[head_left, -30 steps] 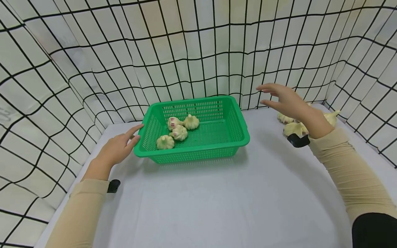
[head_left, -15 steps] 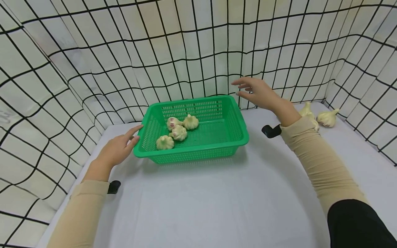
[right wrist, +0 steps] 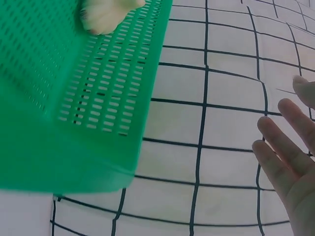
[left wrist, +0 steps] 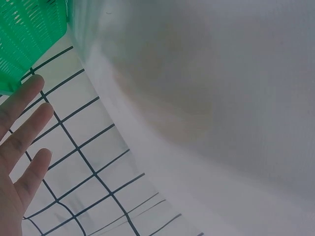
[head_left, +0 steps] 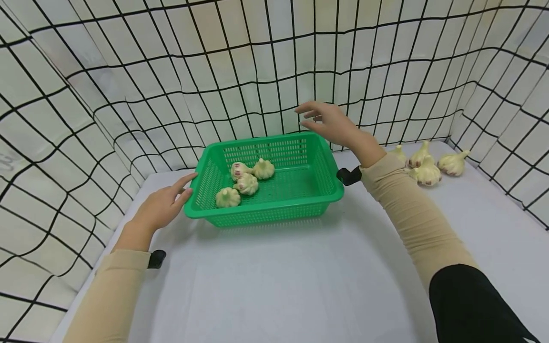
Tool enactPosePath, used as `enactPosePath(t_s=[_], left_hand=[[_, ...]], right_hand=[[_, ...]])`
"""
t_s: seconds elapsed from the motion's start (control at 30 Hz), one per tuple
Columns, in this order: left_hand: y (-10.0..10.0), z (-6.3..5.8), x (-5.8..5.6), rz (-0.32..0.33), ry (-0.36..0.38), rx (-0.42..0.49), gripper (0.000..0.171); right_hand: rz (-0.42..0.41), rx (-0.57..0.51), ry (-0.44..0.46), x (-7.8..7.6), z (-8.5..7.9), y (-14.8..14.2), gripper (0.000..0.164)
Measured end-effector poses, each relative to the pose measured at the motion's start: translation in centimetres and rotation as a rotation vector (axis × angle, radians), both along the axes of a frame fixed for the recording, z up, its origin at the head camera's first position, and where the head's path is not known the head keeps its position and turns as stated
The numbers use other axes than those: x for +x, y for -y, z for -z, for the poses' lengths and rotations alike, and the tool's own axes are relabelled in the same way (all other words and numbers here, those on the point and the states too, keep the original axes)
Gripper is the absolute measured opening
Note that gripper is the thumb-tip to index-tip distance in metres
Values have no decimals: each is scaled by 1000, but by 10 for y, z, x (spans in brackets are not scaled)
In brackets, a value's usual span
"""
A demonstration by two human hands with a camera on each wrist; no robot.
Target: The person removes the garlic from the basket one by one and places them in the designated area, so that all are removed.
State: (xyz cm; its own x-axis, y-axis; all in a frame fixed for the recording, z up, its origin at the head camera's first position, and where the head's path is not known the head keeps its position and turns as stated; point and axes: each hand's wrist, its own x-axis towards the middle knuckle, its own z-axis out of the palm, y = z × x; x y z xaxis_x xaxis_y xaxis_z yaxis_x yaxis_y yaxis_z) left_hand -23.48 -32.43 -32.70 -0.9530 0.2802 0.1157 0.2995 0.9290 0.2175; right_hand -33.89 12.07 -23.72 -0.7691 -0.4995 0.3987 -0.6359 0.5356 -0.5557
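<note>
A green plastic basket [head_left: 274,206] with slotted walls stands on the table in the head view. Several garlic bulbs [head_left: 247,184] lie together in its left half. My left hand [head_left: 158,208] has its fingertips at the basket's left rim, fingers extended; the left wrist view shows those fingers [left wrist: 29,132] spread beside the green wall. Above the back right corner of the basket hovers my right hand [head_left: 329,123], with loosely bent fingers and nothing in them. In the right wrist view that hand [right wrist: 293,162] is apart from the basket wall.
More garlic bulbs [head_left: 428,172] sit in a group on the white tabletop [head_left: 274,281] at the right. White walls with a black grid net [head_left: 274,71] enclose the back and sides. A black wrist device [head_left: 349,176] juts from the right wrist.
My right hand has moved left, from over the garlic group at the right to above the basket's back right corner. The left hand stays at the rim.
</note>
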Motion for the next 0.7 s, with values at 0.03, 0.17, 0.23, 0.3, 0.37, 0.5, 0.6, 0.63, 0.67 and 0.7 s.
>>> enactPosePath(t_s=[0.03,0.17,0.23,0.3,0.37,0.5,0.6,0.63,0.67,0.7], left_hand=[[0,0,0,-1,1,-1,61],[2,2,2,-9,10,4,61],[2,2,3,-11,12,7,61],[3,3,2,-11,14,8,61],[3,3,2,-10,13,8,61],[2,2,2,-8,12,2,61],[2,1,1,-4,10,2,61],[1,0,1,-2,9,4,61],[1,0,0,-1,8,5,60],[1,-1,0,-1,6,4,60]], right_hand=[[-2,-3,-4,-1,0,4,36],[-23,-2,-13,-8,0,23,35],[-33,21,-19,-11,2,33,35],[-44,75,-33,-14,4,42,35],[-68,149,-48,-16,8,50,35],[-120,279,-46,-20,17,63,36],[-124,307,-10,-25,24,70,38],[-121,310,0,-26,26,72,38],[-119,307,11,-28,29,74,38],[-115,311,18,-31,31,77,39]])
